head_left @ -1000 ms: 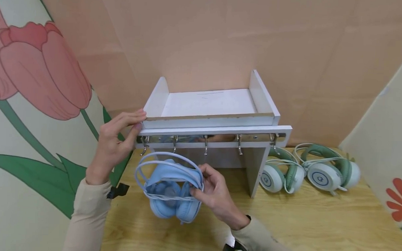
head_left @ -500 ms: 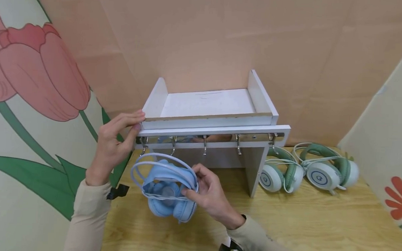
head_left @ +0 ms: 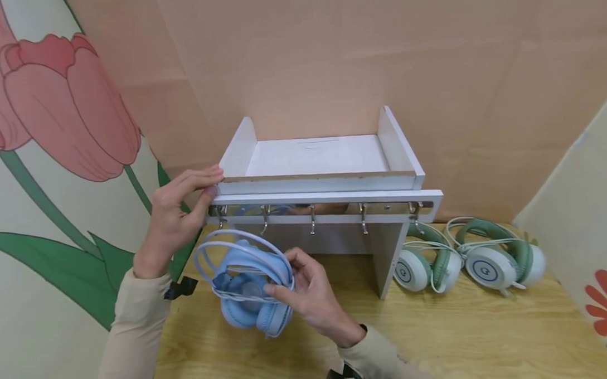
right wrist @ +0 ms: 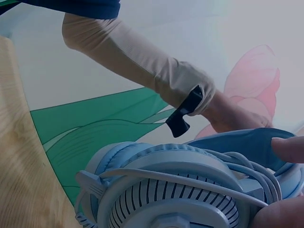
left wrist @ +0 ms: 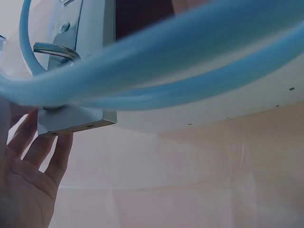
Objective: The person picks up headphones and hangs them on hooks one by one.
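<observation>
Light-blue headphones (head_left: 252,285), their pale cable wound around them, hang in the air below the left hooks of a white shelf (head_left: 328,199). My right hand (head_left: 312,296) pinches the right side of their headband between thumb and fingers. In the right wrist view, one ear cup (right wrist: 173,197) fills the lower part, and fingertips (right wrist: 289,149) hold the band. My left hand (head_left: 177,218) grips the shelf's left end. From the left wrist, two blue headband arches (left wrist: 156,97) cross in front of a metal hook (left wrist: 54,50); whether they touch it I cannot tell.
Several metal hooks (head_left: 312,219) run along the shelf's front rail. Two green-and-white headphones (head_left: 426,266) lie on the wooden table (head_left: 459,340) to the right. A painted wall (head_left: 47,203) borders the left, and a brown backdrop (head_left: 313,56) stands behind.
My right hand has carried the blue headphones a short way left, toward the leftmost hooks. My left hand has kept its place on the shelf's end.
</observation>
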`<state>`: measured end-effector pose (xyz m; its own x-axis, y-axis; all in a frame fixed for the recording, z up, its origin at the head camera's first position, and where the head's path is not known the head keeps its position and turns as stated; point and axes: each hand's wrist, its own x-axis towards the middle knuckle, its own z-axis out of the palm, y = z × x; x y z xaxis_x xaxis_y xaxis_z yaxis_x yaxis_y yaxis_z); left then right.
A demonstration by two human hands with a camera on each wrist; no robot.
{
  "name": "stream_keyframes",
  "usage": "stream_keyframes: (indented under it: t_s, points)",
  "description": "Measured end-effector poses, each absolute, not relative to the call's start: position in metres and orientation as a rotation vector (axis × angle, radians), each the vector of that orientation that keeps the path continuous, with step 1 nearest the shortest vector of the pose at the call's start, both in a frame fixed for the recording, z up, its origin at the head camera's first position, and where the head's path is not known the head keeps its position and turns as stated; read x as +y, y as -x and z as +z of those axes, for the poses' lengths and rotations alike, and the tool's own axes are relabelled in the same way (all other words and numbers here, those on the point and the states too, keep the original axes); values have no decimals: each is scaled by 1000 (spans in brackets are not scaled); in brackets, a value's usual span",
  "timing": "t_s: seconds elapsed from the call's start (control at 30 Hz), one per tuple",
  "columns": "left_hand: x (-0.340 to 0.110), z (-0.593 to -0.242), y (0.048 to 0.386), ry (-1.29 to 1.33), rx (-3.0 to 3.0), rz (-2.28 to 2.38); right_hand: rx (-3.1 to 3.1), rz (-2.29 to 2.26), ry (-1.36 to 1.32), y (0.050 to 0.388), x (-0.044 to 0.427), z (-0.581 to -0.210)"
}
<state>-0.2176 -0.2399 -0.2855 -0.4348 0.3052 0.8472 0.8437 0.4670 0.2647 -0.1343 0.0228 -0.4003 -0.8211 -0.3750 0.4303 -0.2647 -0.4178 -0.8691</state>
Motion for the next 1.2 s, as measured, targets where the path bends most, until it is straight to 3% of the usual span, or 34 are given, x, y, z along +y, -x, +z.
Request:
stream_keyframes:
  t_s: [1.2]
  points:
    - [-238, -285, 217, 943, -1966, -905, 1669, -2376, 839, 149, 13, -406]
